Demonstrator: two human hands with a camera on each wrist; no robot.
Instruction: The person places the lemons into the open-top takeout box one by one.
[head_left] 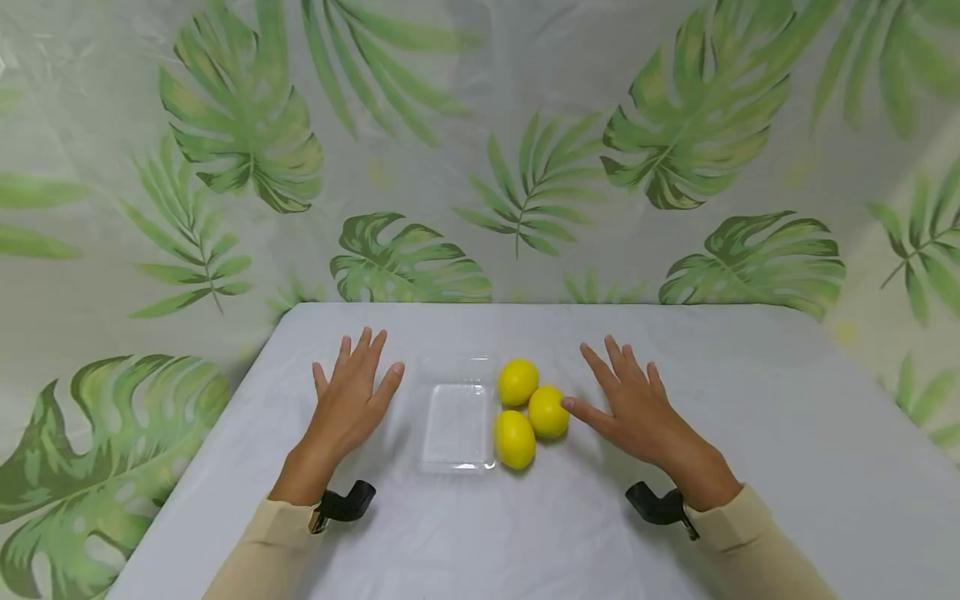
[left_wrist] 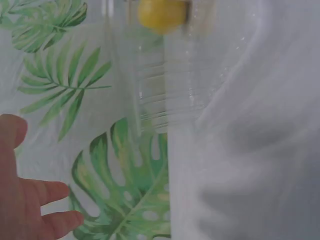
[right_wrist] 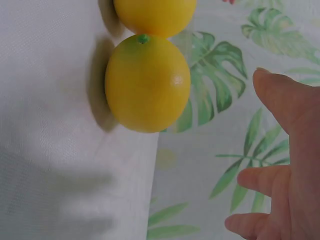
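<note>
Three yellow lemons lie close together on the white table: a back lemon (head_left: 518,382), a right lemon (head_left: 548,413) and a front lemon (head_left: 514,440). Just left of them stands a clear plastic container (head_left: 459,427), its inside bare. My left hand (head_left: 350,406) is held over the table left of the container, fingers spread, holding nothing. To the right of the lemons my right hand (head_left: 637,410) hovers with spread fingers, its thumb tip nearest the right lemon. In the right wrist view a lemon (right_wrist: 147,84) with a green stem end shows beside that hand, apart from it.
A white cloth covers the table (head_left: 600,533). Behind it hangs a leaf-patterned curtain (head_left: 420,167), which also shows at both sides. Each wrist wears a black camera mount, one on the left wrist (head_left: 347,502) and one on the right wrist (head_left: 656,503).
</note>
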